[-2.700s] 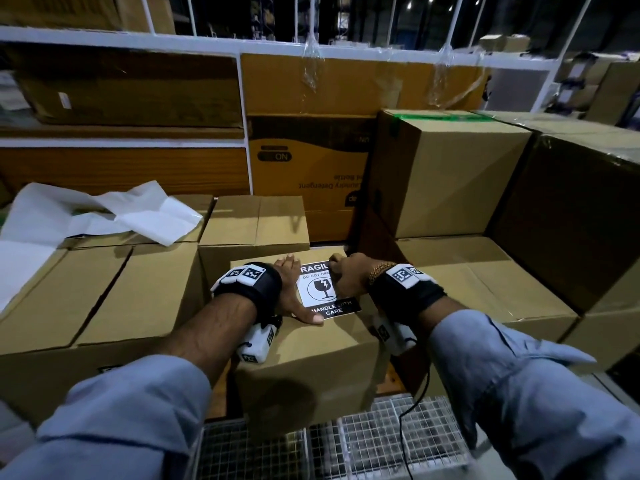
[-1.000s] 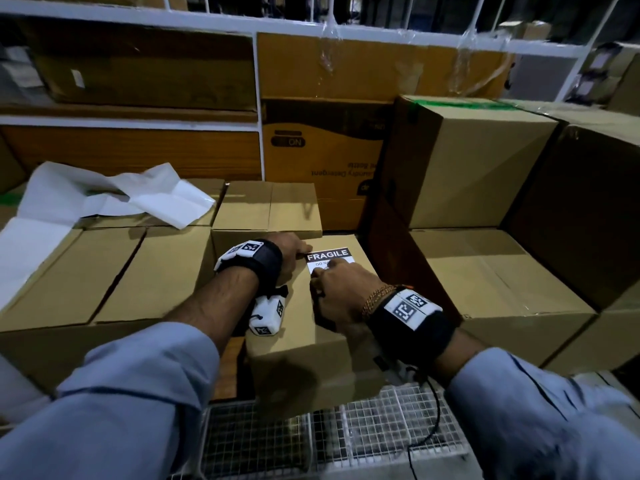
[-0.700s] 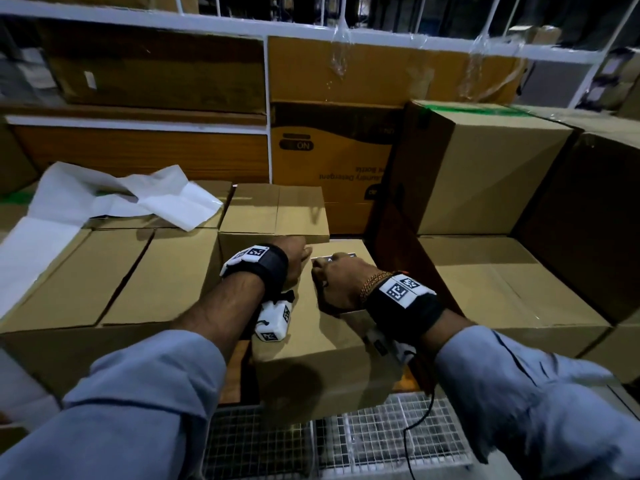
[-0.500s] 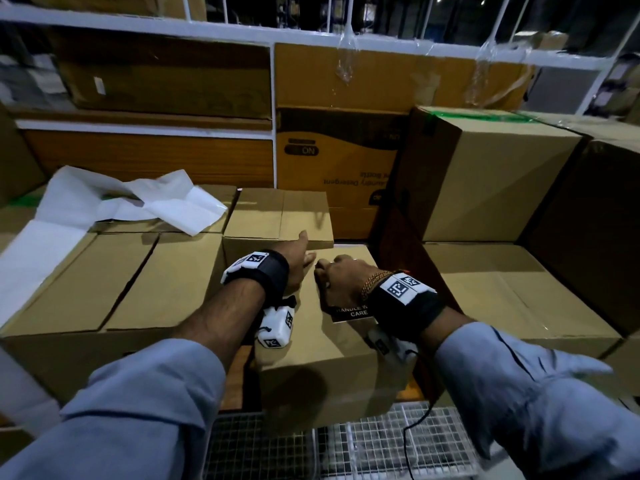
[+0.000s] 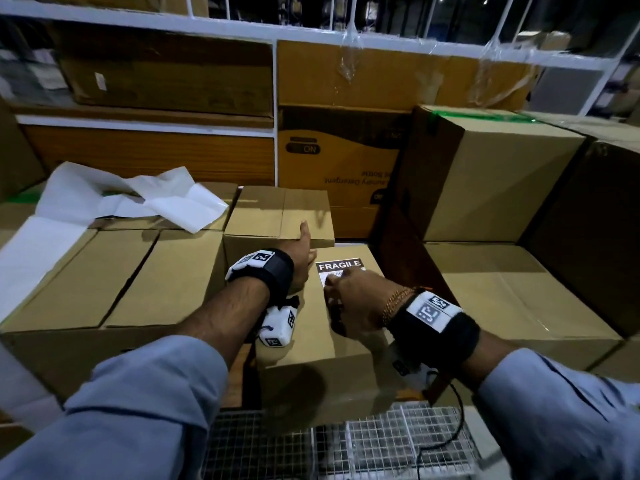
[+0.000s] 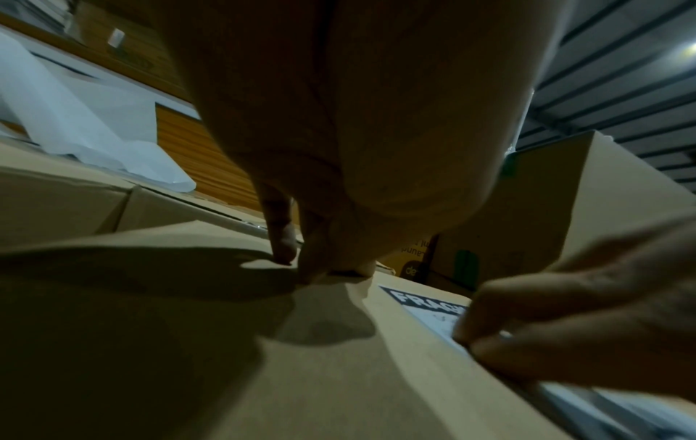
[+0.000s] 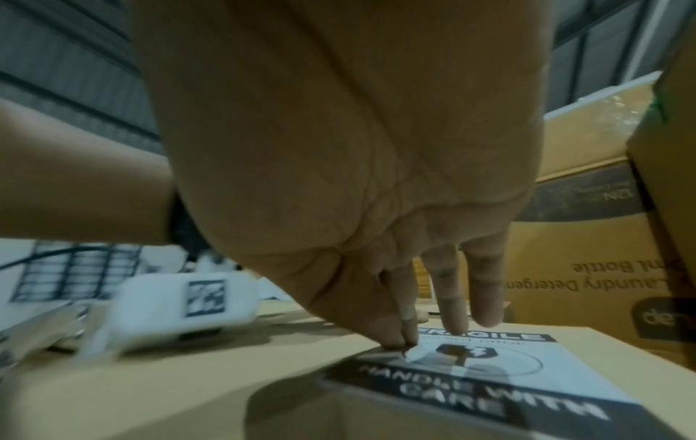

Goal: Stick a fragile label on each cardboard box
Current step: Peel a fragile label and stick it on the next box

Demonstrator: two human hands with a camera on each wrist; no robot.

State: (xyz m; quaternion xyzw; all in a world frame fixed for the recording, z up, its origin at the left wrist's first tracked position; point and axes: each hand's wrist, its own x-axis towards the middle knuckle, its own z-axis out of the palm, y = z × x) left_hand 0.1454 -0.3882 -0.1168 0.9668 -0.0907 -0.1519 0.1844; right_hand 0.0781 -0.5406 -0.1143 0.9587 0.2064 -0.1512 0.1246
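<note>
A small cardboard box [image 5: 311, 358] stands in the middle, in front of me. A black-and-white FRAGILE label [image 5: 341, 265] lies flat on its top, toward the far right. My right hand [image 5: 349, 296] covers the label's lower part, and its fingertips [image 7: 448, 324] press down on the label [image 7: 508, 375]. My left hand [image 5: 303, 258] rests on the box's far left top with straight fingers, whose fingertips [image 6: 282, 253] touch the cardboard [image 6: 263, 372]. The left wrist view shows the label's corner [image 6: 425, 303] under the right hand's fingers.
Flat cardboard boxes [image 5: 121, 282] lie to the left, with crumpled white paper [image 5: 138, 199] on them. A smaller box [image 5: 277, 213] sits just behind. Tall boxes [image 5: 485, 178] and a low one [image 5: 519, 299] crowd the right. A wire mesh surface [image 5: 381, 445] lies below.
My right hand has slid over the label from its far end back toward me, so the FRAGILE strip shows again. My left hand has stayed at the box's far left.
</note>
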